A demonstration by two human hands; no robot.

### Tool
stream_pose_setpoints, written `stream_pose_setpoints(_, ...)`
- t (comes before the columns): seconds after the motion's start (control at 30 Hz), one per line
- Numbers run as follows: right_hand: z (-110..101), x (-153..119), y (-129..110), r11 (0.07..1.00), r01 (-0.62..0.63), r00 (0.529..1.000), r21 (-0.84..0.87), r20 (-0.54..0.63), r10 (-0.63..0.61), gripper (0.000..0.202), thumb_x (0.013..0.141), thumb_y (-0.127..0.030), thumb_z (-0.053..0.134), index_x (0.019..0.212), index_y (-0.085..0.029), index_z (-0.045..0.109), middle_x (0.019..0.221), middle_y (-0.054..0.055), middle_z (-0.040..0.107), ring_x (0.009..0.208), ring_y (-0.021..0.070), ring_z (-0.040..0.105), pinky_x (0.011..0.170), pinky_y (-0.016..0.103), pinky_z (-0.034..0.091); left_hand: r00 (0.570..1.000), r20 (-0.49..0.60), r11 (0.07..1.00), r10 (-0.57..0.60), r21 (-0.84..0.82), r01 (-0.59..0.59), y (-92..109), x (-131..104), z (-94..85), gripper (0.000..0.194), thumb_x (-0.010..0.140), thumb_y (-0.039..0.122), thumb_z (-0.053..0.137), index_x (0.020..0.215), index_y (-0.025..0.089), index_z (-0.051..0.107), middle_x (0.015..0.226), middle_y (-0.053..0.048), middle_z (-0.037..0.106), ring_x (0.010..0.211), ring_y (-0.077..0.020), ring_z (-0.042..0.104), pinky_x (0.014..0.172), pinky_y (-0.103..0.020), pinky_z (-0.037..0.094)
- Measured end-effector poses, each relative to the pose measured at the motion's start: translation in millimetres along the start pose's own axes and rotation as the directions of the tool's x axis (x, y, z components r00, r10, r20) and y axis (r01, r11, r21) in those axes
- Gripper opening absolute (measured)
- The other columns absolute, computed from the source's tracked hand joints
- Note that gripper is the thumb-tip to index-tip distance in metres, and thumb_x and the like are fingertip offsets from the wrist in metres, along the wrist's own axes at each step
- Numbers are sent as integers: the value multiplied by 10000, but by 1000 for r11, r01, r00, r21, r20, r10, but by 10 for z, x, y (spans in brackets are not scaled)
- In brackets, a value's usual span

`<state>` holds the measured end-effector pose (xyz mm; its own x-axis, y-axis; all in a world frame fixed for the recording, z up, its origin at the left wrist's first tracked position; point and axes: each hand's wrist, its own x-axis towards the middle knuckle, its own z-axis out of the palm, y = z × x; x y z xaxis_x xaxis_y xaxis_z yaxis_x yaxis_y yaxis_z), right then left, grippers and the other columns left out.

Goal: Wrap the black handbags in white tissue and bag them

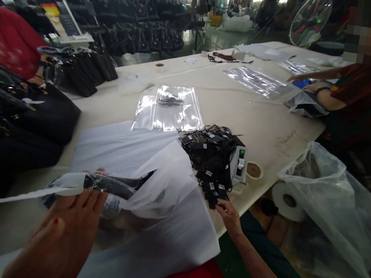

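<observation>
My left hand (69,228) grips a black strap (112,185) partly wrapped in white tissue paper (165,201), held just above the table. My right hand (228,215) reaches to the near edge of a pile of black hang tags (213,154) and pinches one tag there. A long strip of white paper (5,198) trails left from the wrapped strap.
Clear zip bags (169,106) lie mid-table. A tape dispenser (239,165) and tape rolls (288,201) sit by the table edge, next to a large plastic bag (330,198). Black handbags (46,113) crowd the left. Another person's arms (319,84) work at the far right.
</observation>
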<state>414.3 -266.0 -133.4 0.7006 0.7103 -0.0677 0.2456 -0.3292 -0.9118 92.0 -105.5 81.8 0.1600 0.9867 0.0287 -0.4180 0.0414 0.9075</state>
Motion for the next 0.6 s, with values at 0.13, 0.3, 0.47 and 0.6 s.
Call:
stream_pose_setpoints(0.13, -187, 159, -254, 986, -102, 995, 132, 26, 99, 475, 668, -604, 586, 776, -148, 662, 623, 51, 634, 531, 155, 538, 474, 263, 414, 1000, 4, 983, 6, 181, -6, 31, -389, -28, 568, 703, 383, 675, 1223, 196, 545, 1277, -64, 564, 1241, -272, 451, 1086, -390, 355)
stream_pose_setpoints(0.3, -376, 281, -706, 956, -136, 991, 259, 34, 131, 533, 604, -628, 650, 801, -133, 666, 609, 42, 630, 485, 113, 497, 454, 236, 379, 986, -27, 902, -162, 400, 159, 2, -755, -154, 451, 714, 392, 678, 1131, 232, 616, 1122, -46, 664, 1091, -234, 586, 883, -246, 517)
stream_pose_setpoints(0.47, -488, 254, -1264, 913, -155, 981, 377, 168, 97, 441, 563, -537, 742, 754, -145, 671, 517, -14, 553, 441, 72, 411, 416, 210, 287, 964, 142, 740, -223, 668, 73, -191, -790, -56, 322, 738, 407, 664, 999, 218, 677, 947, -40, 716, 884, -196, 668, 787, -235, 548)
stream_pose_setpoints(0.6, -479, 138, -1640, 940, -145, 940, 307, 340, 34, 403, 615, -518, 726, 761, -145, 676, 502, -22, 531, 438, 67, 398, 415, 209, 264, 901, 420, 693, -109, 682, -234, -271, -661, 291, 214, 804, 319, 580, 964, 215, 677, 884, -30, 713, 792, -149, 664, 730, -208, 540)
